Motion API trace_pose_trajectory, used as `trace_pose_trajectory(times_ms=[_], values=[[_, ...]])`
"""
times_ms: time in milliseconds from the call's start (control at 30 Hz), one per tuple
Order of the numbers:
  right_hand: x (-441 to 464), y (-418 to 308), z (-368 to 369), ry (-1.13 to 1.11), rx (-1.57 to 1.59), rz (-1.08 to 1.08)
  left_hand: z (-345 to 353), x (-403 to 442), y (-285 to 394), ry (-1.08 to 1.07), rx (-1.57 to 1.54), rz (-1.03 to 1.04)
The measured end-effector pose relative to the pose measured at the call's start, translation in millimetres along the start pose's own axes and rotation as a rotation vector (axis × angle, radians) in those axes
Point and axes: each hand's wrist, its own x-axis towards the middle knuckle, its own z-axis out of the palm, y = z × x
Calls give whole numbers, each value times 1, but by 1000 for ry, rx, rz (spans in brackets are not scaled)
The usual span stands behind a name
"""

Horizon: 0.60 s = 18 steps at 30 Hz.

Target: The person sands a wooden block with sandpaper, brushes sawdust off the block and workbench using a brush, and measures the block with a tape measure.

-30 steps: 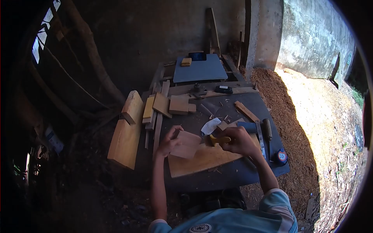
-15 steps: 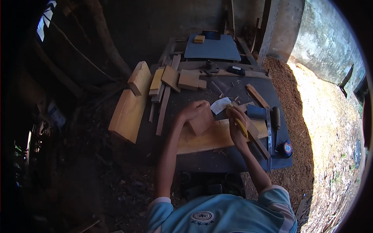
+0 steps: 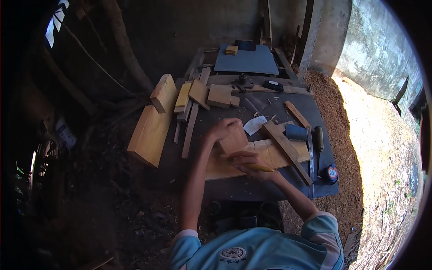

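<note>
My left hand grips the upper left of a small flat wooden piece, tilted over a light board on the dark table. Just below that piece, my right hand is closed round a yellow-handled tool; its working end is hidden by the fingers. A dark wooden strip lies slantwise across the board's right part. Behind the board is a crumpled white sheet.
Wood blocks and strips lie at the table's back left, beside a large notched wooden block. On the right are a blue cylinder, a metal ruler, a handled tool and a tape measure.
The right hand has moved left with the yellow-handled tool, to the wooden piece. The dark strip now rests across the board, out of the hand. Since the first frame, the view has shifted.
</note>
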Motion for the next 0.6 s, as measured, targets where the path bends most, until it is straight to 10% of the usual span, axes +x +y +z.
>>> trace_pose_trajectory(times_ms=[133, 267, 400, 533, 600], values=[[6, 23, -3, 669, 180, 367, 4, -8, 10, -6, -54, -13], [-6, 8, -2, -101, -188, -83, 2, -8, 19, -61, -111, -5], [15, 28, -6, 1004, 295, 278, 9, -13, 12, 16, -212, -58], [6, -3, -6, 15, -55, 47, 6, -11, 16, -2, -169, -75], [8, 12, -4, 216, 172, 164, 4, -16, 21, -21, -228, -162]])
